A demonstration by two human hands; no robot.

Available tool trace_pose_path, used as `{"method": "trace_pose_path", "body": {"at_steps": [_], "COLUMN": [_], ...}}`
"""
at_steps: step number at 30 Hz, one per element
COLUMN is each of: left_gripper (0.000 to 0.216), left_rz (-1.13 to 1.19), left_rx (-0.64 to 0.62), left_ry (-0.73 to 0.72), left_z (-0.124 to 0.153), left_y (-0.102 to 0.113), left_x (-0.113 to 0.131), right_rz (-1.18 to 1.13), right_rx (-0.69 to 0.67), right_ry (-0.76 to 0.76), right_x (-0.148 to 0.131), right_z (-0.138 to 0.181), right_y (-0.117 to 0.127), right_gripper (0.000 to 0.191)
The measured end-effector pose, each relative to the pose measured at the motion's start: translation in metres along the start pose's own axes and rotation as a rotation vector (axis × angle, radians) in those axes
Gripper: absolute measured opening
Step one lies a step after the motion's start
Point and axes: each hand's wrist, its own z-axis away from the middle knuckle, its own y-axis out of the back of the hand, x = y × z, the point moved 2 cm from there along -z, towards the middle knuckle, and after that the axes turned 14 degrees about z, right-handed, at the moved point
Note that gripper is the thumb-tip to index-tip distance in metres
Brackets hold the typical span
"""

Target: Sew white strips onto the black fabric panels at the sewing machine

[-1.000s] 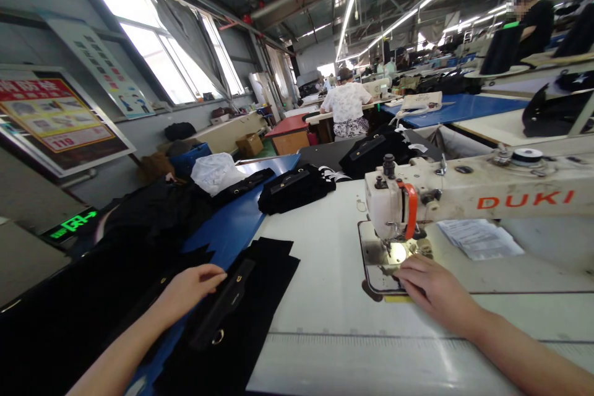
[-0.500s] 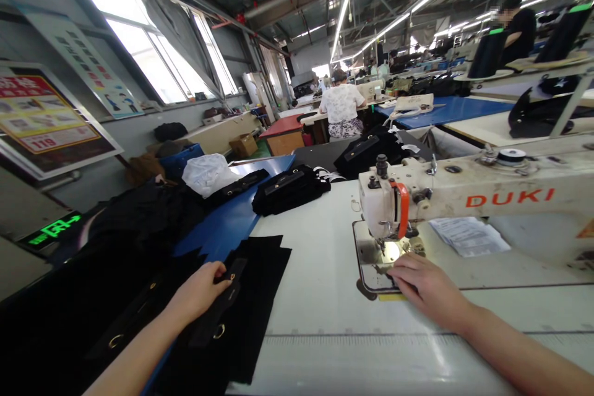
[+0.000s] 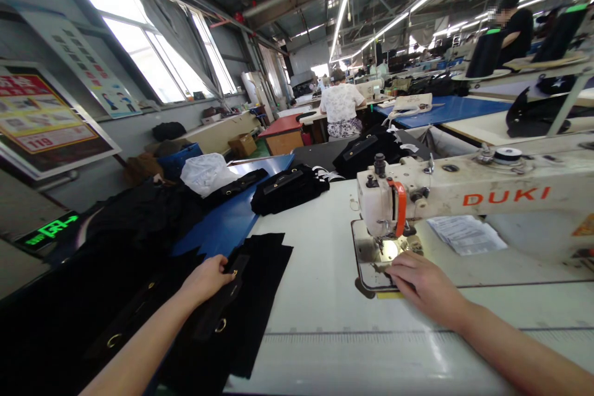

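My left hand (image 3: 208, 279) is closed in a pinch on the edge of a black fabric panel (image 3: 262, 272), near a strip with gold rings (image 3: 221, 325) on it. The panel lies partly over the table's left edge. Beside the needle area of a white sewing machine (image 3: 492, 189), my right hand (image 3: 424, 284) rests with its fingers pressed together over the metal needle plate (image 3: 366, 269). Whatever those fingers hold, if anything, is hidden. The machine's lamp lights the spot just behind the fingertips.
More black fabric panels (image 3: 69, 315) are heaped at the left. Stacked black pieces (image 3: 290, 187) lie at the table's back, near a white plastic bag (image 3: 206, 174). Papers (image 3: 466, 235) lie under the machine arm. A person (image 3: 342, 105) sits ahead; another (image 3: 517, 31) is at the far right.
My left hand has shifted very slightly along the black fabric panel, still pinching near its edge. My right hand has stayed at the needle plate. The view has moved a little.
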Motion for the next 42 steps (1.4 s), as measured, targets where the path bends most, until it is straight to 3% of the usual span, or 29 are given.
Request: {"method": "trace_pose_path", "body": {"at_steps": [4,11,14,18,20,23,28,33,36,42], "left_gripper": [0.02,0.041,0.039,0.016,0.008,0.014,0.017,0.016,0.014,0.011], "left_rz": [0.128,0.523,0.765,1.114,1.246,1.402,1.532,1.535,1.531,1.547], "left_rx": [-0.089,-0.316,-0.239,0.027,0.135,0.226,0.218,0.118,0.099,0.123], "left_ry": [0.048,0.131,0.133,0.162,0.212,0.303,0.359,0.342,0.354,0.394], "left_z": [-0.001,0.026,0.037,0.046,0.05,0.058,0.072,0.091,0.102,0.118], "left_y": [-0.01,-0.013,0.003,0.023,0.025,0.019,-0.002,-0.027,-0.036,-0.045], "left_x": [0.0,0.014,0.019,0.025,0.031,0.044,0.063,0.072,0.075,0.081], "right_rz": [0.003,0.012,0.016,0.024,0.024,0.004,-0.14,-0.208,-0.221,-0.246], "right_rx": [0.012,0.019,0.016,0.005,0.001,0.019,0.1,0.116,0.024,-0.09], "right_ry": [-0.001,-0.007,-0.009,-0.014,-0.012,-0.01,0.032,0.054,0.024,0.058], "right_x": [-0.001,-0.001,-0.002,-0.002,0.0,-0.003,-0.053,-0.114,-0.123,-0.128], "right_z": [-0.001,0.0,-0.001,-0.002,-0.002,-0.002,-0.019,-0.069,-0.092,-0.101], "right_y": [0.002,0.002,0.002,0.004,0.004,0.006,0.024,0.028,0.012,-0.007], "right_gripper": [0.027,0.027,0.027,0.028,0.028,0.028,0.024,0.037,0.017,0.013]}}
